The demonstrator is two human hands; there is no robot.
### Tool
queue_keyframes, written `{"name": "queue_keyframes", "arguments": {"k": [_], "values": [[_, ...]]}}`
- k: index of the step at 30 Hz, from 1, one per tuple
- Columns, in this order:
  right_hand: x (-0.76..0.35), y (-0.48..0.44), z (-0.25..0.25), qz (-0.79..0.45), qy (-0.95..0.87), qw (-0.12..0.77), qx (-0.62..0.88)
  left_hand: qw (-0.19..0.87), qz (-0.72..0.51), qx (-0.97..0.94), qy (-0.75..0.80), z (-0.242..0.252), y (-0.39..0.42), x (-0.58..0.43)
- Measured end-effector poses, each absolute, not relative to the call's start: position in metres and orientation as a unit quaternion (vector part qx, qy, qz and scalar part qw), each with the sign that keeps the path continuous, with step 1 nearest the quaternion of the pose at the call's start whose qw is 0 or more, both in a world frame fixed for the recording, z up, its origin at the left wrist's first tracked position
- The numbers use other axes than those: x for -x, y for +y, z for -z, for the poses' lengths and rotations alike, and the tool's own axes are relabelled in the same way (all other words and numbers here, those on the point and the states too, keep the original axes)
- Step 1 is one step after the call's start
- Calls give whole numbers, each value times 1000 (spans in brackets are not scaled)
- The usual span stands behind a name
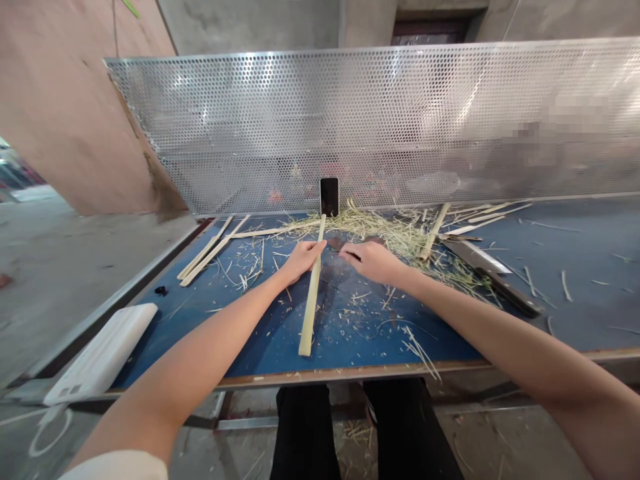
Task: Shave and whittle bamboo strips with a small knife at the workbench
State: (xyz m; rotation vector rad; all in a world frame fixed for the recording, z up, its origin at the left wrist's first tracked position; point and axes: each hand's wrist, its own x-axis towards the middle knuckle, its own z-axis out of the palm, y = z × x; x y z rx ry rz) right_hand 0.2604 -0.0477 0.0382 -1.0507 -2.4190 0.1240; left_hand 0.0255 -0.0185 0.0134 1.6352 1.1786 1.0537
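A pale, flat bamboo strip [311, 307] lies lengthwise on the blue tabletop [270, 333], its near end close to the front edge. My left hand [301, 260] is closed around its upper part, thumb toward the right. Just right of it, my right hand [373, 261] grips a small knife [337, 244] by its dark handle; the short dark blade points left toward the strip. Whether the blade touches the bamboo I cannot tell. Fine shavings are scattered under and around both hands.
A phone [329, 197] leans upright against the perforated metal panel [280, 133]. Behind my hands spreads a heap of shavings [400, 230]. Bamboo strips [213, 253] lie left; a long blade [477, 257] with a dark handle lies right. A white power strip [103, 353] sits at front left.
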Motion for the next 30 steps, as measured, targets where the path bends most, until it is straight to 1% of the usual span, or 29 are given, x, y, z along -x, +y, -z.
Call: {"name": "queue_keyframes", "arguments": {"k": [5,9,11,17,24,30], "values": [[-253,-61,-37,-51,-913,249,320,446,-396,-667,447,-18,-21,-22],[-250,-67,-38,-51,-910,259,320,447,-409,-667,434,-19,-22,-22],[-248,-70,-38,-76,-903,270,325,443,-420,-659,439,-18,-23,-24],[-242,-76,-38,-202,-878,310,305,410,-481,-636,443,-22,-31,-33],[-239,-78,-35,-226,-871,312,305,357,-494,-653,450,-30,-44,-39],[-237,-79,-34,-233,-874,307,297,351,-488,-657,455,-29,-47,-42]]}}
